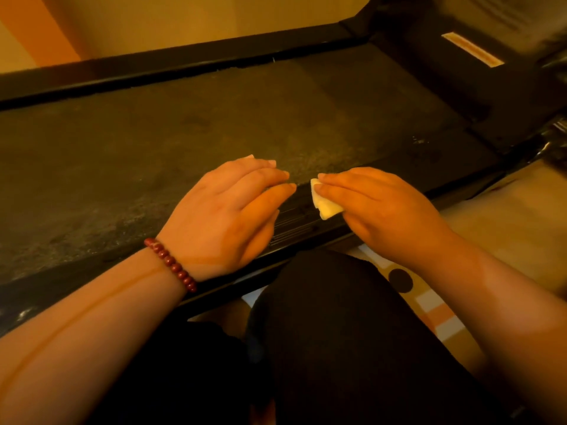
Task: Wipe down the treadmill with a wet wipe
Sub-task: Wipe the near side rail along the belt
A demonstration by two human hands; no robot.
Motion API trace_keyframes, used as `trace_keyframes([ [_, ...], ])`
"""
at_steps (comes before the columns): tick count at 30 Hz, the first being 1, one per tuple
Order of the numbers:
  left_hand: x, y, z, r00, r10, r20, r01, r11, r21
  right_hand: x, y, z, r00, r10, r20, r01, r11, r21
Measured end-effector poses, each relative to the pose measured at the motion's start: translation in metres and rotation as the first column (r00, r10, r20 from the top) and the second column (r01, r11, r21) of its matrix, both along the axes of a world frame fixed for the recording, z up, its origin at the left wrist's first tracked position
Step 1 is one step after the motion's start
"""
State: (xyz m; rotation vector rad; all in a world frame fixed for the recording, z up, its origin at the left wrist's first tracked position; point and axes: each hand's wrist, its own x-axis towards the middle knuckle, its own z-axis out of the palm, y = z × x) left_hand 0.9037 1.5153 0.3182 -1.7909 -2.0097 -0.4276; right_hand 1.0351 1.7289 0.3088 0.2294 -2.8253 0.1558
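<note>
head view, looking down across a treadmill (214, 124) whose dusty dark belt ran from the left edge of the frame toward the upper right. a narrow black far rail (184, 65) bordered the belt along the top, and a ribbed near rail (294, 223) crossed the centre of the frame.

the left hand (233, 216) lay palm down at centre, on the near edge of the belt and the near rail. its fingers (270, 176) were straight, slightly spread and held nothing. a bracelet (171, 265) of dark red beads circled the left wrist.

the right hand (383, 210) lay just right of centre, close to the left hand but apart from it. its fingers (340, 185) were pressed together on top of a folded wet wipe (325, 204), with the thumb on the wipe's lower side, so that the wipe was pinched in the hand. the pale wipe showed between the two hands, touching the near rail.

a light rectangular label (472, 50) sat on the black housing in the upper right of the frame. a knee (331, 317) in dark cloth filled the lower centre, just below the near rail. a patterned floor mat (435, 305) with pale and orange blocks and a dark dot showed at the lower right, beside the knee.
</note>
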Motion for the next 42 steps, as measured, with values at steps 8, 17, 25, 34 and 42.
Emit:
trace_keyframes([
  [8, 0.000, 0.077, -0.012, 0.994, -0.110, -0.007, 0.110, 0.994, -0.008, 0.020, 0.064, -0.007, 0.988, -0.151, 0.016, 0.150, 0.988, 0.034],
  [17, 0.009, 0.178, -0.035, 0.985, -0.173, 0.019, 0.174, 0.983, -0.052, 0.042, 0.143, -0.023, 0.974, -0.228, 0.005, 0.227, 0.972, 0.053],
  [25, 0.017, 0.235, -0.033, 0.980, -0.197, 0.029, 0.197, 0.980, 0.005, 0.043, 0.195, -0.022, 0.969, -0.244, -0.037, 0.246, 0.968, 0.060],
  [34, 0.021, 0.288, -0.032, 0.989, -0.147, 0.007, 0.146, 0.989, 0.013, 0.033, 0.252, -0.021, 0.977, -0.206, -0.051, 0.209, 0.975, 0.074],
  [42, 0.026, 0.334, -0.022, 0.998, -0.060, 0.010, 0.060, 0.998, 0.034, 0.024, 0.302, -0.016, 0.983, -0.170, -0.075, 0.174, 0.983, 0.052],
])
